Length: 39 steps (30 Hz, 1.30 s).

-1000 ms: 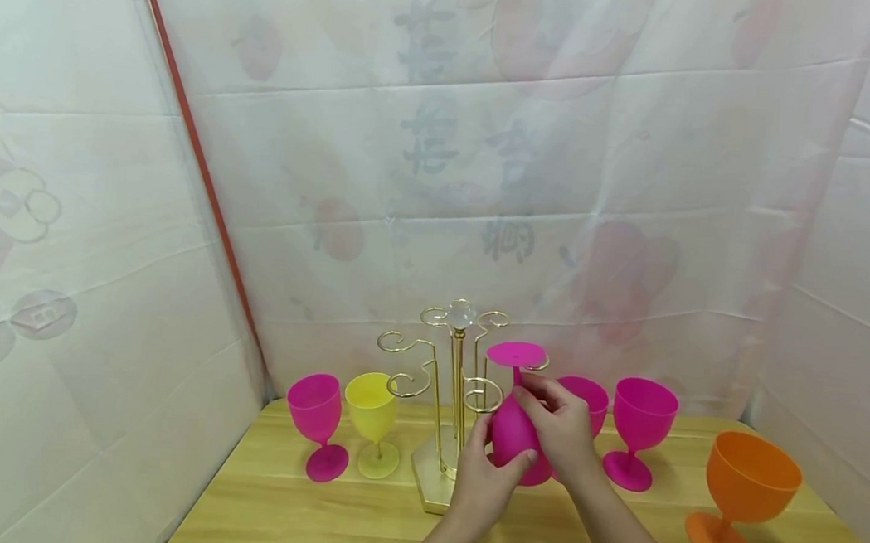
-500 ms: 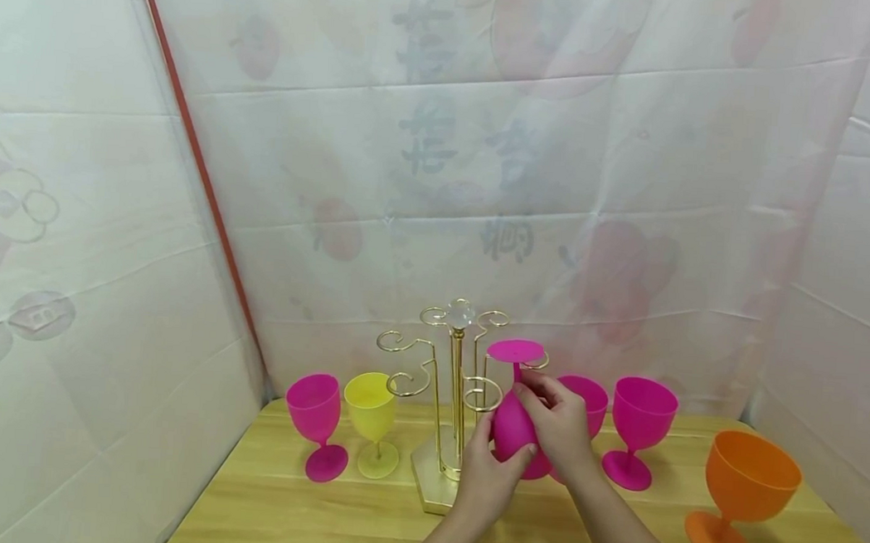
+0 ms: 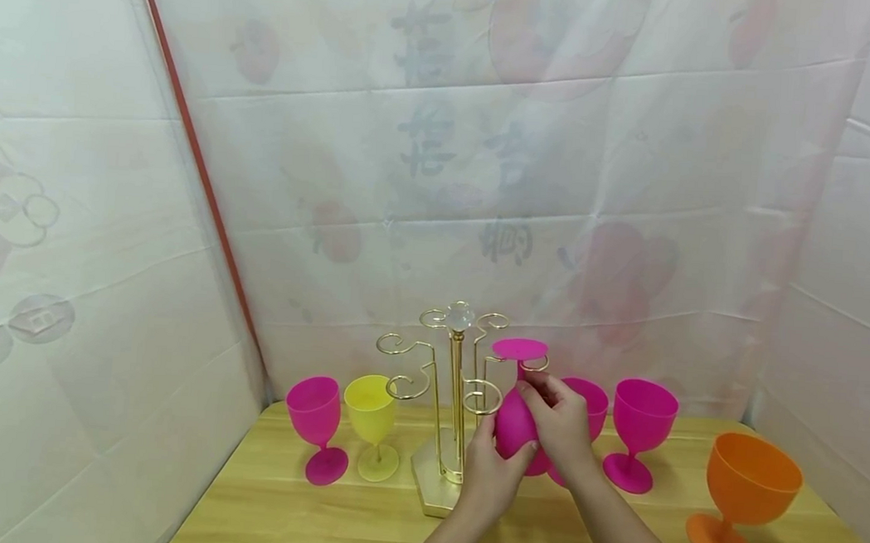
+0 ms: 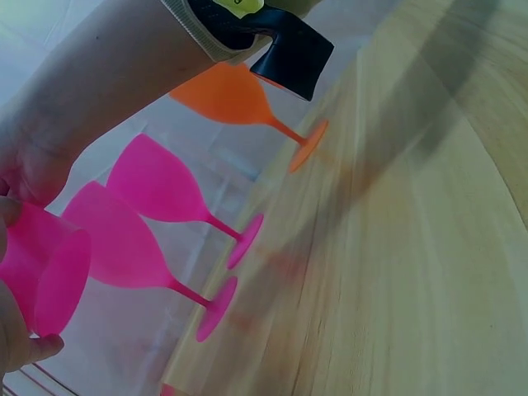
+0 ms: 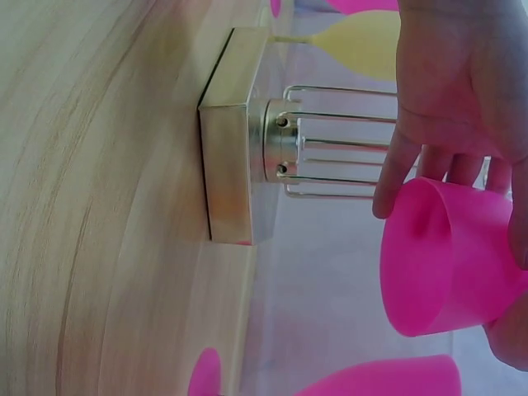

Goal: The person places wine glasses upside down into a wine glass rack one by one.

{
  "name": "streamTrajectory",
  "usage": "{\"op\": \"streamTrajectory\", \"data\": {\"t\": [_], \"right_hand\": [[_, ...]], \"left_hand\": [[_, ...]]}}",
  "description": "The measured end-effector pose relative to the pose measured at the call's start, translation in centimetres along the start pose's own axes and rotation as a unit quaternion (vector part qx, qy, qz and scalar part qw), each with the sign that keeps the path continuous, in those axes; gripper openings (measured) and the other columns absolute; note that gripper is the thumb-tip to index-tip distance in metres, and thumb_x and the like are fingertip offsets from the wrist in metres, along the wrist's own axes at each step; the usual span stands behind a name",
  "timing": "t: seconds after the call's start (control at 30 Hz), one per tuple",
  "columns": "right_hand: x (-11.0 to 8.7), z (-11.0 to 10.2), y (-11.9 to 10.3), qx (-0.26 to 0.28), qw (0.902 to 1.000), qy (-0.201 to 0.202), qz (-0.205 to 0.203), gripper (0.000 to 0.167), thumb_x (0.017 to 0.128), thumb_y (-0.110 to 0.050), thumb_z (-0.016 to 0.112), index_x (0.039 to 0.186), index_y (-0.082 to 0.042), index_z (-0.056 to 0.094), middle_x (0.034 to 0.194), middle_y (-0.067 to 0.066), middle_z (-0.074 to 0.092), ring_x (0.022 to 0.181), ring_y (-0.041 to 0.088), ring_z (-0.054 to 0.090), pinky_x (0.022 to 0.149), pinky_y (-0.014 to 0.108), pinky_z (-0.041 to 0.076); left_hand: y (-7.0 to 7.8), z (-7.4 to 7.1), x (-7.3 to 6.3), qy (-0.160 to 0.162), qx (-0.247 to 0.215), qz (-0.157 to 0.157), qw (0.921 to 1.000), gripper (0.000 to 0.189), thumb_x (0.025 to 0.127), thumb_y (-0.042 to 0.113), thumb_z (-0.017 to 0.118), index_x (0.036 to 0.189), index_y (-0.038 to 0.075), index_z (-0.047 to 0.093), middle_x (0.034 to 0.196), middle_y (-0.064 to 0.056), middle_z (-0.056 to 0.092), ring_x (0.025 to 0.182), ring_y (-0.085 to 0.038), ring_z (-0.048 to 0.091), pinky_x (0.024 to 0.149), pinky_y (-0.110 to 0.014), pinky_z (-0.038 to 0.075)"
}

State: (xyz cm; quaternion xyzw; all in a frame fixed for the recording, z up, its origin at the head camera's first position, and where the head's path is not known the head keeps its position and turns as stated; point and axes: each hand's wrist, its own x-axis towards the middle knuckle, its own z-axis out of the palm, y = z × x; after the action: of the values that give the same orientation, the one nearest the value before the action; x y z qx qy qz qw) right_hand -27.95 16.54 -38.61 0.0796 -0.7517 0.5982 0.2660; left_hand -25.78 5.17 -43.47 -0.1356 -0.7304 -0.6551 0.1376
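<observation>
Both hands hold a magenta goblet (image 3: 515,426) upside down, its round foot on top, at the right side of a gold wire rack (image 3: 457,406). My left hand (image 3: 492,478) grips the bowl from the left and below. My right hand (image 3: 562,420) pinches near the stem, fingers curled on the far side. The stem stands at one of the rack's curled hooks; whether it sits inside the loop I cannot tell. In the right wrist view the bowl's open mouth (image 5: 417,260) shows, with the rack's hexagonal base (image 5: 227,148) on the table.
Left of the rack stand a magenta goblet (image 3: 314,414) and a yellow goblet (image 3: 371,413). On the right are two magenta goblets, one (image 3: 590,401) partly behind the right hand, the other (image 3: 643,417) beside it. An orange goblet (image 3: 751,482) stands at the table's (image 3: 300,521) right.
The held goblet has risen a little and shifted slightly right toward the hook, with both hands keeping their hold. The rack and the standing goblets stay in place.
</observation>
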Motion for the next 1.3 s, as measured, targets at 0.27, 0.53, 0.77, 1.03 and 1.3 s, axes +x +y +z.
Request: {"op": "streamTrajectory", "data": {"t": [0.27, 0.53, 0.77, 1.03, 1.3], "right_hand": [[0.3, -0.2, 0.1, -0.004, 0.9999, 0.013, -0.007, 0.025, 0.093, -0.024, 0.069, 0.113, -0.009, 0.072, 0.106, 0.010, 0.073, 0.087, 0.008, 0.066, 0.073, 0.018, 0.056], [-0.1, -0.5, -0.4, -0.008, 0.9999, 0.010, 0.011, 0.025, 0.094, -0.020, 0.067, 0.116, -0.009, 0.070, 0.112, 0.010, 0.072, 0.091, 0.003, 0.065, 0.076, 0.015, 0.054], [-1.0, -0.8, -3.0, -0.020, 0.9997, 0.013, -0.004, 0.024, 0.093, -0.008, 0.066, 0.116, -0.001, 0.068, 0.112, 0.018, 0.070, 0.091, 0.003, 0.065, 0.077, 0.013, 0.053], [-1.3, -1.0, -3.3, -0.013, 0.9998, 0.009, -0.010, 0.025, 0.093, -0.007, 0.066, 0.116, 0.002, 0.067, 0.111, 0.019, 0.070, 0.092, 0.004, 0.066, 0.077, 0.012, 0.053], [-1.7, -1.0, -3.5, -0.024, 0.9997, 0.000, -0.006, 0.025, 0.093, -0.008, 0.067, 0.116, 0.000, 0.066, 0.110, 0.016, 0.070, 0.091, 0.004, 0.064, 0.077, 0.014, 0.053]], "left_hand": [[0.0, 0.1, 0.3, 0.006, 0.037, 0.009, 0.9993, 0.060, 0.081, 0.023, 0.080, 0.134, 0.017, 0.054, 0.116, 0.001, 0.064, 0.104, -0.014, 0.064, 0.081, -0.023, 0.055], [-0.2, 0.2, 0.5, -0.007, 0.050, 0.009, 0.9987, 0.065, 0.081, 0.024, 0.081, 0.138, 0.018, 0.050, 0.120, 0.000, 0.062, 0.107, -0.015, 0.063, 0.083, -0.023, 0.054], [-0.1, 0.1, 0.5, -0.013, 0.065, 0.017, 0.9977, 0.067, 0.081, 0.024, 0.081, 0.140, 0.017, 0.049, 0.123, 0.000, 0.060, 0.109, -0.017, 0.063, 0.085, -0.024, 0.054], [-0.3, 0.0, 0.4, -0.025, 0.055, 0.015, 0.9981, 0.070, 0.081, 0.022, 0.081, 0.141, 0.016, 0.045, 0.125, 0.000, 0.058, 0.110, -0.017, 0.061, 0.084, -0.024, 0.053], [-0.6, -0.1, 0.4, -0.026, 0.060, 0.014, 0.9978, 0.068, 0.081, 0.023, 0.081, 0.139, 0.017, 0.046, 0.123, 0.002, 0.059, 0.111, -0.015, 0.061, 0.086, -0.025, 0.053]]}}
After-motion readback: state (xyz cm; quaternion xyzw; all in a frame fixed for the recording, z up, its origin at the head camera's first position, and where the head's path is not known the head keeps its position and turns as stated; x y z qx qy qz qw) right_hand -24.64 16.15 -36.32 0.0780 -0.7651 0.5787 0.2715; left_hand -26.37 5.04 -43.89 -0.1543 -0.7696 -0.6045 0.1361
